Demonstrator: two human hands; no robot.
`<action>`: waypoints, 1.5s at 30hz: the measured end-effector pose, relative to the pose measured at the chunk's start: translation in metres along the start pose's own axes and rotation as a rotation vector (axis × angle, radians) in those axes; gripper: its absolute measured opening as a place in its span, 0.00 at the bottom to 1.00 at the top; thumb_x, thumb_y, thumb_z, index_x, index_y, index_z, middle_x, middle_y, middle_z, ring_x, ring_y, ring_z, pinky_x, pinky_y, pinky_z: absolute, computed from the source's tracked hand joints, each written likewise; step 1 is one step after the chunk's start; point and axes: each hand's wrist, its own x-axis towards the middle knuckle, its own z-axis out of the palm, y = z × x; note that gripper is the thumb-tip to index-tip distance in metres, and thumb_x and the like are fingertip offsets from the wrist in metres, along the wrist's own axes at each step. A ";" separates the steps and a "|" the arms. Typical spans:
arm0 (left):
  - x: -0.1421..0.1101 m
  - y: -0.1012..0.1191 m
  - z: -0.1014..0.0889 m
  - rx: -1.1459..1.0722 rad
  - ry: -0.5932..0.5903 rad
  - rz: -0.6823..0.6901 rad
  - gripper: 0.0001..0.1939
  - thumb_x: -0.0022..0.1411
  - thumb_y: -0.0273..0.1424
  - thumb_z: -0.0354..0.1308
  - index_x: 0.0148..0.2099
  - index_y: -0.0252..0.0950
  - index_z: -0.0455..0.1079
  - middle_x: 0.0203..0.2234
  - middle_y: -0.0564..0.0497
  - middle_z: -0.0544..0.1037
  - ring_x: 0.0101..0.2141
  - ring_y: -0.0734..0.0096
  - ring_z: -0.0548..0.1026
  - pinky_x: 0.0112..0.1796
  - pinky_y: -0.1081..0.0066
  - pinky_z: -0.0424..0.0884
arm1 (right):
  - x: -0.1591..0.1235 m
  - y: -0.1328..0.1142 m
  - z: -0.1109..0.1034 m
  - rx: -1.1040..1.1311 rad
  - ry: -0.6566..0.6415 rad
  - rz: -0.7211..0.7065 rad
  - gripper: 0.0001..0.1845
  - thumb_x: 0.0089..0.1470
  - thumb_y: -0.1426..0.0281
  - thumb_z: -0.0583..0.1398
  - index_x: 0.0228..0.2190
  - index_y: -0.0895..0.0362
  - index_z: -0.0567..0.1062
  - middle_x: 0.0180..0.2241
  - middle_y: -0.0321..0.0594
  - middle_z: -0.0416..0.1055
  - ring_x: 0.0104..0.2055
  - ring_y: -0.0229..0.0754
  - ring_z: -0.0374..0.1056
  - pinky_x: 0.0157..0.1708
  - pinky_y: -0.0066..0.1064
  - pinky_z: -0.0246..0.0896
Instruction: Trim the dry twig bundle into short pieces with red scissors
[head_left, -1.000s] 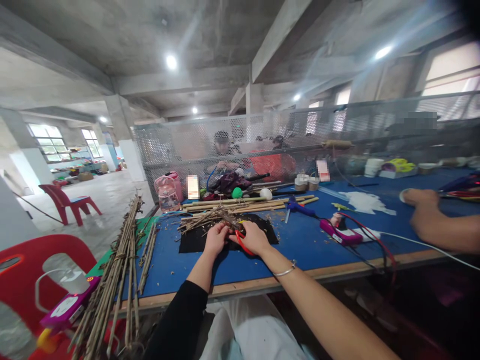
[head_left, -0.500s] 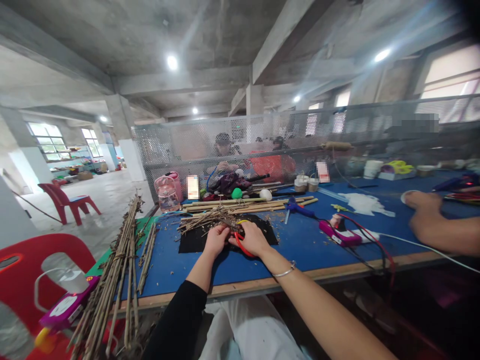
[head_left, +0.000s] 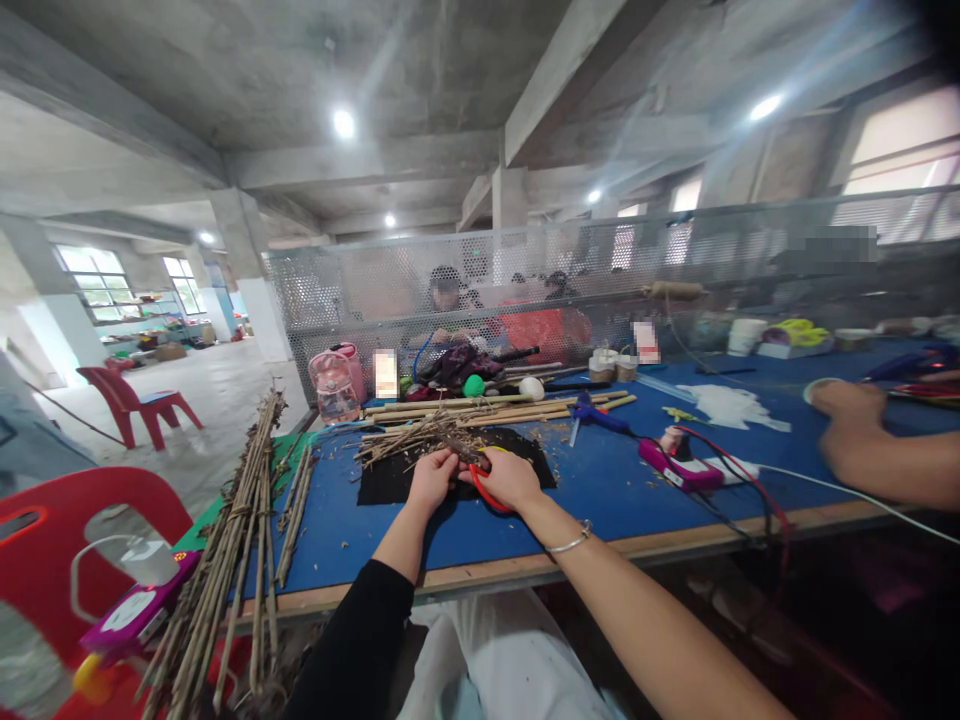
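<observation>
1. The loose twigs (head_left: 401, 438) lie just beyond the left hand's fingertips and to their left; most run roughly left to right, slightly splayed, over a black mat (head_left: 382, 490). The left hand (head_left: 433, 478) is nearer to them than the right.
2. The left thumb and forefinger are pinched together; I cannot tell what, if anything, they grip.
3. The right hand (head_left: 514, 482) is curled around a red-handled tool (head_left: 480, 480), whose handle slants from the palm away and leftward, toward the left fingertips. How far its working end is open is too small to tell.
4. Containers stand well beyond the fingers: a pink bottle (head_left: 335, 390) to the left; small tubs (head_left: 602, 367) to the right, contents unclear; farther right, a white cup (head_left: 745, 337), contents hidden, and a shallow box (head_left: 784, 350) bearing something yellow-green (head_left: 801, 332).
</observation>
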 end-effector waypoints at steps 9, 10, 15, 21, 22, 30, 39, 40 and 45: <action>0.002 0.000 0.000 -0.002 0.052 -0.022 0.13 0.51 0.37 0.56 0.36 0.33 0.71 0.25 0.50 0.74 0.20 0.79 0.68 0.18 0.81 0.59 | 0.000 0.001 0.001 -0.044 0.028 -0.020 0.27 0.45 0.45 0.51 0.34 0.53 0.70 0.34 0.42 0.72 0.37 0.46 0.68 0.33 0.30 0.56; 0.002 0.000 0.000 0.006 0.062 -0.021 0.13 0.51 0.36 0.56 0.36 0.33 0.71 0.24 0.50 0.74 0.20 0.79 0.68 0.18 0.81 0.59 | 0.000 0.000 0.001 -0.046 0.033 -0.023 0.27 0.44 0.44 0.52 0.35 0.53 0.69 0.34 0.42 0.72 0.38 0.46 0.68 0.33 0.30 0.56; 0.002 0.000 0.000 0.050 0.108 -0.009 0.12 0.48 0.36 0.58 0.32 0.31 0.72 0.18 0.53 0.71 0.17 0.80 0.65 0.17 0.80 0.60 | -0.001 -0.001 0.000 -0.062 0.072 -0.054 0.30 0.42 0.44 0.54 0.35 0.56 0.68 0.35 0.43 0.71 0.39 0.46 0.67 0.35 0.31 0.56; 0.003 -0.001 0.001 0.107 0.160 0.004 0.12 0.46 0.37 0.60 0.28 0.31 0.72 0.16 0.53 0.71 0.17 0.79 0.66 0.18 0.78 0.62 | 0.000 -0.001 0.001 -0.099 0.124 -0.129 0.30 0.42 0.44 0.54 0.34 0.58 0.68 0.35 0.46 0.69 0.39 0.46 0.65 0.38 0.33 0.55; 0.003 -0.002 0.001 0.116 0.169 0.008 0.12 0.46 0.37 0.60 0.28 0.31 0.72 0.16 0.53 0.71 0.17 0.78 0.66 0.18 0.78 0.62 | 0.000 0.000 0.001 -0.107 0.125 -0.135 0.30 0.42 0.44 0.54 0.35 0.58 0.67 0.35 0.46 0.69 0.39 0.47 0.64 0.38 0.33 0.55; 0.003 -0.002 0.000 0.138 0.184 0.021 0.11 0.46 0.36 0.59 0.28 0.32 0.73 0.17 0.52 0.73 0.18 0.76 0.68 0.19 0.77 0.63 | 0.000 -0.003 -0.001 -0.126 0.098 -0.106 0.30 0.42 0.44 0.53 0.35 0.58 0.67 0.35 0.46 0.70 0.39 0.47 0.65 0.37 0.33 0.55; 0.004 -0.003 0.000 0.104 0.172 0.004 0.12 0.46 0.35 0.60 0.31 0.31 0.73 0.17 0.52 0.73 0.17 0.77 0.67 0.19 0.77 0.62 | -0.001 -0.003 -0.001 -0.097 -0.002 -0.008 0.30 0.45 0.43 0.48 0.34 0.54 0.70 0.33 0.44 0.73 0.36 0.47 0.69 0.32 0.33 0.58; 0.004 -0.003 0.000 0.103 0.171 0.001 0.12 0.46 0.35 0.60 0.31 0.31 0.74 0.16 0.52 0.72 0.17 0.77 0.67 0.19 0.77 0.62 | -0.001 -0.002 -0.001 -0.094 -0.001 -0.011 0.30 0.45 0.43 0.48 0.33 0.54 0.70 0.33 0.43 0.73 0.36 0.47 0.69 0.32 0.32 0.58; 0.003 -0.003 0.000 0.080 0.141 0.014 0.13 0.48 0.34 0.58 0.35 0.32 0.74 0.18 0.51 0.73 0.18 0.78 0.67 0.19 0.78 0.61 | 0.001 -0.001 0.002 -0.100 -0.005 0.007 0.29 0.45 0.43 0.49 0.32 0.54 0.71 0.32 0.44 0.73 0.36 0.47 0.69 0.32 0.32 0.58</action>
